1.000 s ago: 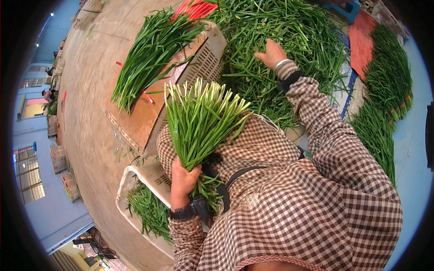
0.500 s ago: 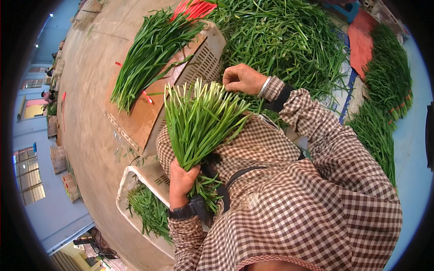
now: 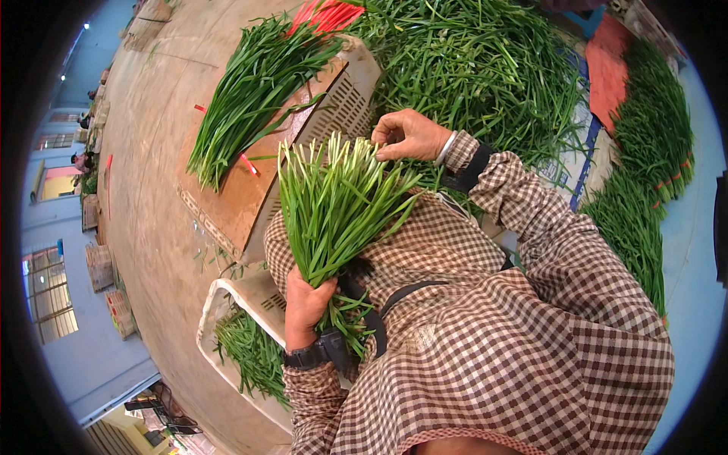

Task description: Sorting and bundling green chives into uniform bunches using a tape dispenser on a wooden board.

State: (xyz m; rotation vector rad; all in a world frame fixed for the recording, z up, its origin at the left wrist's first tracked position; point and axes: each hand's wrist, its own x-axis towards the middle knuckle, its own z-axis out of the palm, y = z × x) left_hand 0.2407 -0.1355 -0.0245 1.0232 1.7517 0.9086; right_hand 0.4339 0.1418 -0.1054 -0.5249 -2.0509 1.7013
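Observation:
My left hand (image 3: 307, 303) is closed round the leafy end of a bunch of garlic chives (image 3: 337, 208), whose pale stem ends fan out away from me over my lap. At the right edge of those stem ends, my right hand (image 3: 409, 136) has its thumb and forefinger curled into a pinch. Whatever sits between the fingertips is too small to make out. Ahead to the left, another bunch of chives (image 3: 254, 98) lies across a brown board (image 3: 227, 201) on an upturned pale plastic crate (image 3: 349, 91).
A big heap of loose chives (image 3: 478, 76) spreads ahead. Tied bunches (image 3: 652, 129) line the right side beside a red sheet (image 3: 607, 68). Red strips (image 3: 326, 15) lie at the board's far end. By my left knee stands a white basket (image 3: 216, 292) holding green leaves.
My right thumb and forefinger have shifted slightly at the stem ends, with the curl between them a little wider. The left hand and its bunch have barely moved.

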